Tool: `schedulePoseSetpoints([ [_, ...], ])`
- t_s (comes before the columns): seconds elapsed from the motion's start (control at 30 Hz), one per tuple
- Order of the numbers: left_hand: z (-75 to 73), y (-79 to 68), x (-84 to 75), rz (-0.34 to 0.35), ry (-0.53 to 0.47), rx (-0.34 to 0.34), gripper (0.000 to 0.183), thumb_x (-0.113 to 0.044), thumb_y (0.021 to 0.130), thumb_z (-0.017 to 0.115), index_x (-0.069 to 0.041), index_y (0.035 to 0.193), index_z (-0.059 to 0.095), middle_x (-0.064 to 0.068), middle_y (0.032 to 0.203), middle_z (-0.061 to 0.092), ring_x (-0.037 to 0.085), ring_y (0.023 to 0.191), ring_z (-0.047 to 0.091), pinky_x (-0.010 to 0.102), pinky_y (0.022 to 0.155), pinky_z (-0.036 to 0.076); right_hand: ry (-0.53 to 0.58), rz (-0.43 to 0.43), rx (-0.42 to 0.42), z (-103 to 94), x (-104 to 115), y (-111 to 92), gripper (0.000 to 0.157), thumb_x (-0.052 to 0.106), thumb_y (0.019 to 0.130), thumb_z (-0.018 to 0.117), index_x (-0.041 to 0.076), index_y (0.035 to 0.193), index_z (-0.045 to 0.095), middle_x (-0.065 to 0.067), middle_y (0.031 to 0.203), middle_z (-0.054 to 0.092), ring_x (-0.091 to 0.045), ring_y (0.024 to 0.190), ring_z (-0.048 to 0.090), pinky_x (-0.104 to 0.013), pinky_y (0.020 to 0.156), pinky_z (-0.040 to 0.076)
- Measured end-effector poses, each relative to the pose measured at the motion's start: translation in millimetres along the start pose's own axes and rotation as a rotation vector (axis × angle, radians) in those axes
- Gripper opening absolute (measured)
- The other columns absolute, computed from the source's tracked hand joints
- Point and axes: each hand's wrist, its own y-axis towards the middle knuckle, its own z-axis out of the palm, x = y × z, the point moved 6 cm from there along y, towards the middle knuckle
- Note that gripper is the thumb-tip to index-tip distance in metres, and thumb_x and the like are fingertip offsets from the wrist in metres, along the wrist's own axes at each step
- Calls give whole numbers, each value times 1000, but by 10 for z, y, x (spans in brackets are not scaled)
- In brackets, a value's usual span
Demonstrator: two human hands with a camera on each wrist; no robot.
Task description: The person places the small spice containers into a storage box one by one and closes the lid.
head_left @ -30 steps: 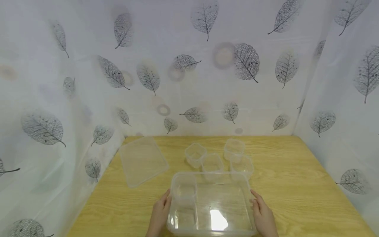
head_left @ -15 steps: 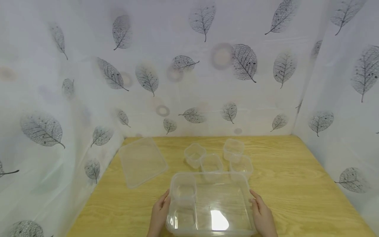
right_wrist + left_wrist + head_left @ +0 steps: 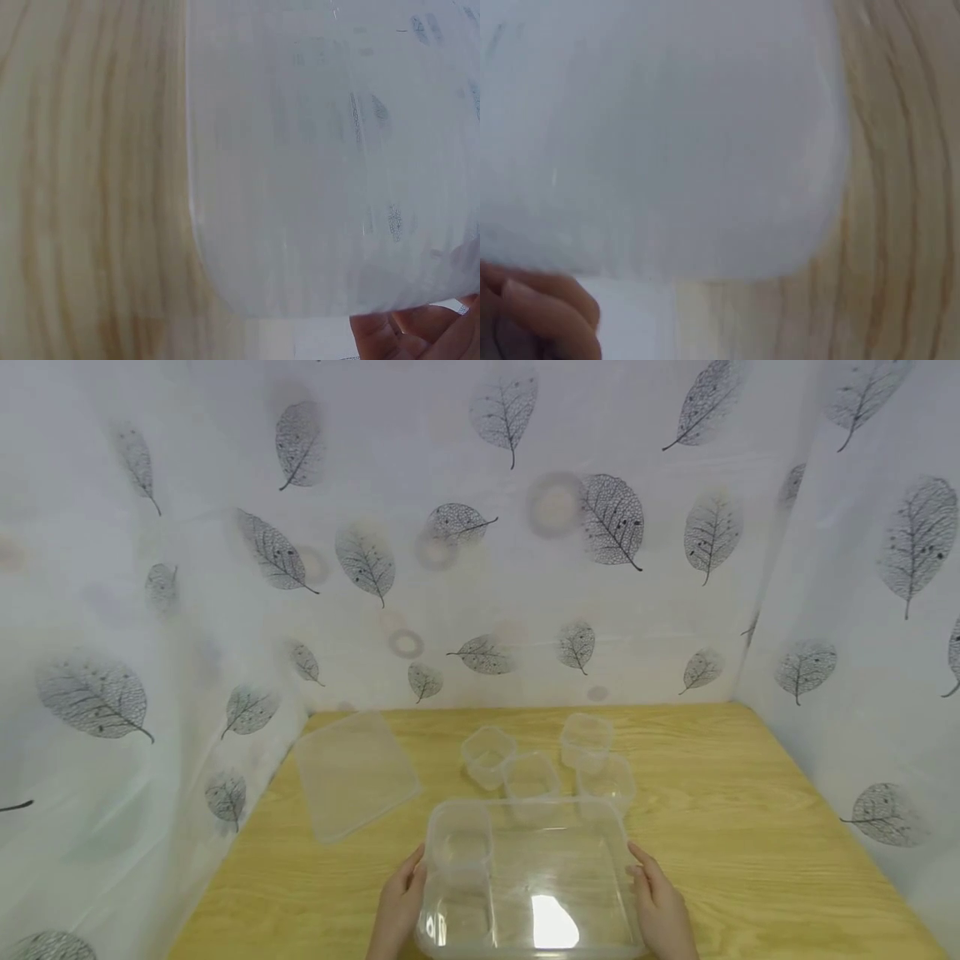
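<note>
A large clear plastic box (image 3: 555,893) sits at the near edge of the wooden table, with a bright reflection on its floor. Inside its left end are two small clear containers, one (image 3: 460,842) behind the other (image 3: 457,914). My left hand (image 3: 400,897) holds the box by its left side; in the left wrist view, bent fingers (image 3: 551,315) show at the rim. On the opposite side, my right hand (image 3: 660,906) grips the box, and its fingers (image 3: 427,322) reach the rim in the right wrist view.
Behind the box stand several small clear containers, among them one at the left (image 3: 489,756) and one at the back right (image 3: 587,739). A flat translucent lid (image 3: 358,777) lies at the back left. Leaf-patterned sheeting (image 3: 480,585) encloses the table (image 3: 750,827).
The head view has turned slightly, so everything sits a little further left in it. Both hands keep their hold on the box, and the containers and lid stay in place.
</note>
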Motion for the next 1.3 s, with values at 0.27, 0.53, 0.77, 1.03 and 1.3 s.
schedulePoseSetpoints([
  [0.27,10,-19,-12,-43,61,-95,37,-19,93,43,-3,126,48,11,78,57,20,64,51,31,57,45,0,24,-7,15,-22,2,33,12,96,35,-1,124,44,-24,100,59,-9,54,42,-25,46,38],
  [0.53,-12,-4,19,-13,22,-134,35,-19,90,49,-4,121,53,-3,56,36,7,47,33,21,41,34,-23,14,-30,4,-13,3,33,12,96,35,0,124,46,-22,99,61,-24,75,57,-30,57,45],
  [0.77,-41,-44,-4,-8,33,-190,31,-17,89,51,-2,116,57,0,57,45,6,47,35,19,42,35,-15,8,-5,14,7,6,34,12,96,34,-2,125,43,-26,101,59,-32,81,59,-40,62,47],
  [1.03,-37,-36,4,-37,23,-213,30,-16,89,52,-3,115,57,7,83,63,10,56,44,20,47,40,-13,-10,9,15,30,15,34,12,96,34,-2,126,43,-27,101,58,-33,78,60,-43,60,48],
  [1.3,-48,-36,-7,-15,62,-232,28,-14,88,53,-3,113,59,5,74,60,10,54,42,21,46,38,23,22,37,34,-9,16,34,13,97,32,0,127,42,-28,104,57,-36,83,58,-39,58,48],
])
